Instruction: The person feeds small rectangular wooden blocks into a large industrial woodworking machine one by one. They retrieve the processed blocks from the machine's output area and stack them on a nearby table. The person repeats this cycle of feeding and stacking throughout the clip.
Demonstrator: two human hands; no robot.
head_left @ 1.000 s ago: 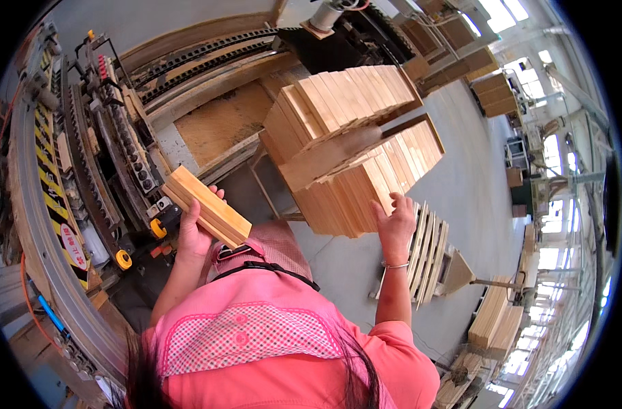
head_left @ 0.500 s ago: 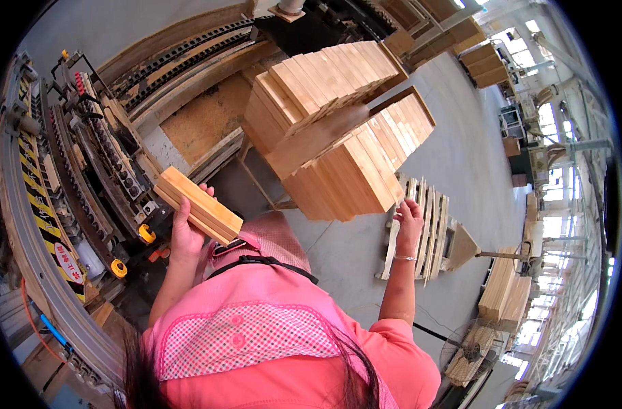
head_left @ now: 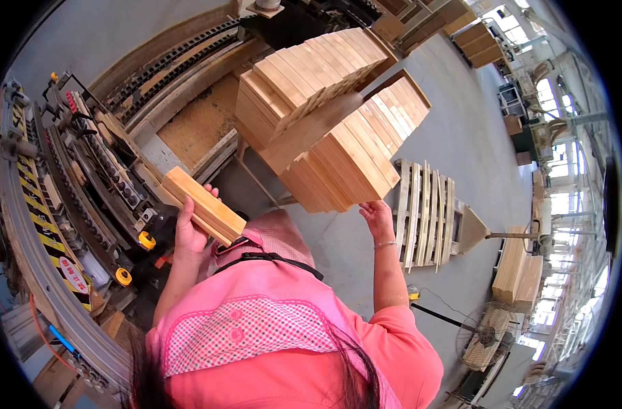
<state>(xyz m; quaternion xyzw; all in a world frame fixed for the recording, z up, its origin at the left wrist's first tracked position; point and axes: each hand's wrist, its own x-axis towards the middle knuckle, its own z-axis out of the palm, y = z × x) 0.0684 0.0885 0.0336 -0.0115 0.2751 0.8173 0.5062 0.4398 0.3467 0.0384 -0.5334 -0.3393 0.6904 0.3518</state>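
My left hand (head_left: 192, 229) is closed around a small bundle of wooden strips (head_left: 203, 206), held slanting in front of my waist at the left. My right hand (head_left: 378, 221) is at the near lower corner of the right-hand stack of wooden boards (head_left: 359, 163). Its fingers are loosely bent and apart, the tips at the stack's edge, and no board is in them; whether they touch it is hard to tell. A second stack of boards (head_left: 311, 71) stands beside the first, with a gap showing a bare wooden surface (head_left: 311, 129) between them.
At the left runs a long machine with chains and a yellow-black striped rail (head_left: 37, 225). Sawdust (head_left: 202, 126) lies in a bay behind the strips. A slatted pallet (head_left: 425, 217) is on the floor at right, with a standing fan (head_left: 486, 335) and stacked boards (head_left: 514, 279) beyond.
My right hand has shifted left, from the stack's right corner to its near lower edge. The left hand still holds the strips, and the whole view has turned slightly.
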